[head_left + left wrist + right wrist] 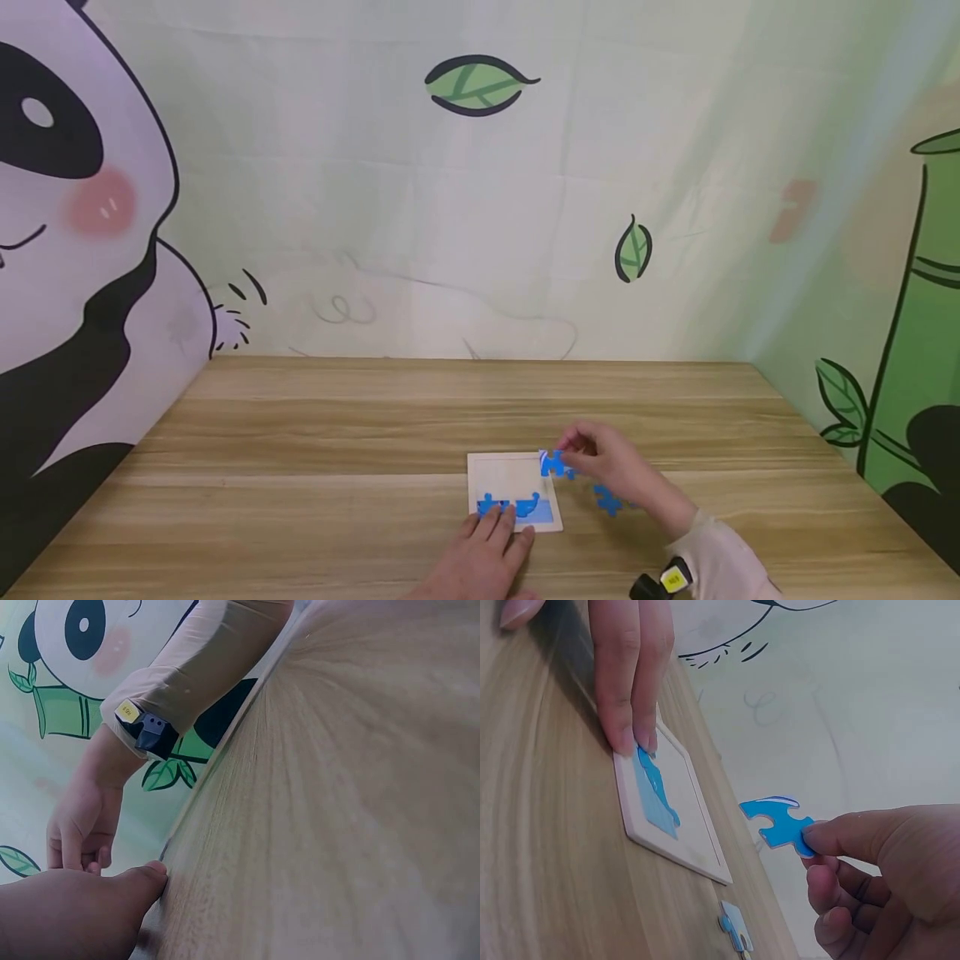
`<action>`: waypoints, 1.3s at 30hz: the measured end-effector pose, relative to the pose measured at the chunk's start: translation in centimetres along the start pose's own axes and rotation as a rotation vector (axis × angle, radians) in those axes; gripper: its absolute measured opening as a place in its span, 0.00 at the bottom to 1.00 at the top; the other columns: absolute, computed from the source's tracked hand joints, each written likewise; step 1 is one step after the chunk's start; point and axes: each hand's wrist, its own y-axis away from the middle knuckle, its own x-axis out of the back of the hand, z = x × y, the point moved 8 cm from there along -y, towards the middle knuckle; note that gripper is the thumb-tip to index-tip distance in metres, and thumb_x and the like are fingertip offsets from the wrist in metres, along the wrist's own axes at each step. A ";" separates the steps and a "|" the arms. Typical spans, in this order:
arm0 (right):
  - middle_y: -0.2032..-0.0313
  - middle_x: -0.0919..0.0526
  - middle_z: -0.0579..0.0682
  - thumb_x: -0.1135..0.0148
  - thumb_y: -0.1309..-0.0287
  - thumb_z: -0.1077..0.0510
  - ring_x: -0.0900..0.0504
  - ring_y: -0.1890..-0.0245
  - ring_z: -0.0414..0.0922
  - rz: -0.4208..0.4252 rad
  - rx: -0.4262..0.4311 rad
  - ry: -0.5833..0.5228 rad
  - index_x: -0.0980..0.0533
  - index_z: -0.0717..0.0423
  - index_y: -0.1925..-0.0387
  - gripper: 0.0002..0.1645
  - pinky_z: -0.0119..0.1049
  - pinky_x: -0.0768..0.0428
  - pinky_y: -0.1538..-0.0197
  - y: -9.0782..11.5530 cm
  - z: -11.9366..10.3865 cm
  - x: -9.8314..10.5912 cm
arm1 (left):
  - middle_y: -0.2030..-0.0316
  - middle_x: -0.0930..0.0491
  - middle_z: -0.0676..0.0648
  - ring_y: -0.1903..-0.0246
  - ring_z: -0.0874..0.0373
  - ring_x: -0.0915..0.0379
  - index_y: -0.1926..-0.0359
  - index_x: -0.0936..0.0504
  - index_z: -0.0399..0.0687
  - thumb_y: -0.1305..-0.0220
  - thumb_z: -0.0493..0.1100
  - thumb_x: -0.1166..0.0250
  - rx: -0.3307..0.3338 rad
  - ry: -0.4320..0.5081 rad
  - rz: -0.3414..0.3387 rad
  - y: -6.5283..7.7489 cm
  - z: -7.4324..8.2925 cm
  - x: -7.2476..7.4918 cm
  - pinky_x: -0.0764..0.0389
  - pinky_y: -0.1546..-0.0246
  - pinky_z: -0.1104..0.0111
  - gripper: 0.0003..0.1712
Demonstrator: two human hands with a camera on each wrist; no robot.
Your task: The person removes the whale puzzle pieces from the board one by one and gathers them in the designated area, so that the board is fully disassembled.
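Note:
A pale wooden puzzle tray [510,475] lies on the table, with blue puzzle pieces [527,506] along its near side. My left hand [483,554] rests at that near edge, extended fingertips touching the pieces in the tray. Between thumb and fingers, my right hand [609,467] pinches a blue puzzle piece [778,823] with a white-and-purple curved edge. The right wrist view has this piece raised off the table; from the head it overlaps the tray's far right corner. In the left wrist view the tray is hidden behind the left hand [75,911].
Loose puzzle pieces [607,500] lie right of the tray, partly under the right forearm; one piece [736,928] shows beside the tray in the right wrist view. The wood-grain table [300,417] meets a printed panda wall [360,208] at its back and sides.

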 end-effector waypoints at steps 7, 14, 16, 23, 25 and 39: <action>0.68 0.21 0.50 0.40 0.38 0.62 0.28 0.71 0.40 -0.017 0.019 0.026 0.22 0.59 0.63 0.04 0.27 0.26 0.69 0.6 0.5 0.3 | 0.31 0.36 0.42 0.32 0.49 0.39 0.32 0.34 0.54 0.33 0.72 0.62 0.004 -0.024 0.008 -0.1 0.0 0.0 0.30 0.38 0.54 0.40; 0.71 0.22 0.48 0.39 0.41 0.65 0.29 0.72 0.36 -0.047 0.048 0.062 0.22 0.61 0.66 0.02 0.27 0.28 0.69 1.1 1.0 0.4 | 0.31 0.35 0.43 0.32 0.49 0.38 0.33 0.33 0.53 0.33 0.72 0.61 0.009 -0.034 0.021 0.0 0.1 0.0 0.30 0.38 0.54 0.40; 0.71 0.22 0.48 0.39 0.42 0.65 0.29 0.72 0.37 -0.057 0.025 0.068 0.22 0.61 0.66 0.02 0.27 0.29 0.69 1.2 1.4 0.3 | 0.31 0.36 0.42 0.32 0.49 0.38 0.33 0.33 0.53 0.32 0.72 0.61 0.009 -0.028 0.018 0.0 0.0 0.0 0.30 0.37 0.54 0.40; 0.71 0.22 0.48 0.39 0.42 0.65 0.29 0.72 0.38 -0.084 -0.034 0.063 0.21 0.62 0.64 0.04 0.27 0.30 0.70 1.6 2.1 -0.2 | 0.31 0.36 0.42 0.32 0.49 0.39 0.32 0.33 0.54 0.33 0.73 0.62 0.015 -0.028 0.024 0.2 0.1 0.2 0.31 0.37 0.54 0.41; 0.72 0.22 0.48 0.39 0.43 0.65 0.30 0.72 0.37 -0.089 -0.032 0.058 0.21 0.63 0.65 0.04 0.27 0.30 0.71 1.6 2.2 -0.3 | 0.32 0.35 0.42 0.32 0.49 0.38 0.33 0.32 0.54 0.33 0.73 0.62 0.011 -0.044 0.046 0.3 0.2 0.3 0.30 0.38 0.54 0.41; 0.73 0.21 0.47 0.38 0.45 0.67 0.28 0.72 0.39 -0.067 -0.059 0.097 0.21 0.60 0.67 0.02 0.26 0.29 0.70 1.4 3.1 -0.6 | 0.33 0.32 0.41 0.34 0.49 0.36 0.34 0.31 0.52 0.32 0.73 0.63 -0.009 -0.074 0.086 0.5 0.3 0.5 0.28 0.40 0.55 0.41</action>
